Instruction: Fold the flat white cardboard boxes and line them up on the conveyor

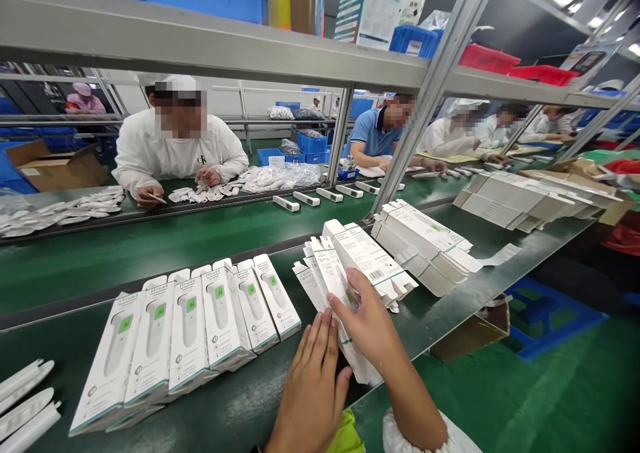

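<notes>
My right hand [369,323] grips a flattened white carton [327,266], thumb on its near side and fingers over its far side. The carton lies on a small pile of similar folded cartons, with more flat cartons [370,260] just behind. My left hand [314,376] is stretched out with fingers straight and together, its fingertips close to the pile's left edge. Whether they touch it I cannot tell. To the left, a row of formed white boxes [190,326] printed with a thermometer stands leaning on the dark green bench.
White thermometers [27,400] lie at the lower left. More flat cartons [425,240] are stacked to the right. Across the green conveyor [150,240], co-workers [180,146] sit at their places. A metal upright [430,100] and overhead shelf [210,36] stand ahead.
</notes>
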A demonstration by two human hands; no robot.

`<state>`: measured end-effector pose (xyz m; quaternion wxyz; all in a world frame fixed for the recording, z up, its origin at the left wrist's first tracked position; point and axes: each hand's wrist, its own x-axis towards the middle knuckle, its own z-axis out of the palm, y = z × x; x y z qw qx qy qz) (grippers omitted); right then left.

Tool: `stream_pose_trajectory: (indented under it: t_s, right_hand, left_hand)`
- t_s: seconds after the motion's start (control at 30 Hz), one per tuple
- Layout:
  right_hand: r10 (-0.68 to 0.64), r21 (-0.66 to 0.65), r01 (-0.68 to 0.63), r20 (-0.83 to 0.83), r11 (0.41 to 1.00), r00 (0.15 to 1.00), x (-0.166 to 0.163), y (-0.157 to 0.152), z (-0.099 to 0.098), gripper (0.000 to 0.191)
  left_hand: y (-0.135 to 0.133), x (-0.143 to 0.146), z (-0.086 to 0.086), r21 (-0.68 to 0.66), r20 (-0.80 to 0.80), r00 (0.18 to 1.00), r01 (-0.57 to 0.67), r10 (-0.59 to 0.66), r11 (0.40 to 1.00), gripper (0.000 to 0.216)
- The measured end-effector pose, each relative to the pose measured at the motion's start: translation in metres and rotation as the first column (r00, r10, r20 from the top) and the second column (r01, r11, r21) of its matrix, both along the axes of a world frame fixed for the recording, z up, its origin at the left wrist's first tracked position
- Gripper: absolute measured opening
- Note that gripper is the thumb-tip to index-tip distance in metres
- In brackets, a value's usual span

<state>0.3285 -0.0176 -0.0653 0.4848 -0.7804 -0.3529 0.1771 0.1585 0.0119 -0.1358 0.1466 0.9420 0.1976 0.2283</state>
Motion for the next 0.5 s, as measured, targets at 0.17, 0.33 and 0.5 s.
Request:
stream_pose_trajectory:
  t_s: [0.17, 0.33, 0.5]
  right_hand:
    - [-0.038, 0.027, 0.039, -0.042, 0.999, 0.998, 0.003, -0.002, 0.002, 0.085]
    - [-0.081, 0.126, 0.091, -0.083, 0.988, 0.993, -0.006, -0.014, 0.017, 0.104]
    - [0.100, 0.355, 0.057, -0.408, 0.933, 0.908, -0.035, -0.025, 0.039, 0.109]
  left_hand:
    - [0.001, 0.001, -0.004, -0.115, -0.029, 0.999, -0.018, 0.015, 0.993, 0.062]
    - [-0.003, -0.012, 0.009, -0.333, 0.057, 0.998, 0.044, -0.026, 0.942, 0.065]
    - [-0.024, -0.038, 0.040, -0.840, 0.473, 0.874, 0.408, 0.114, 0.357, 0.079]
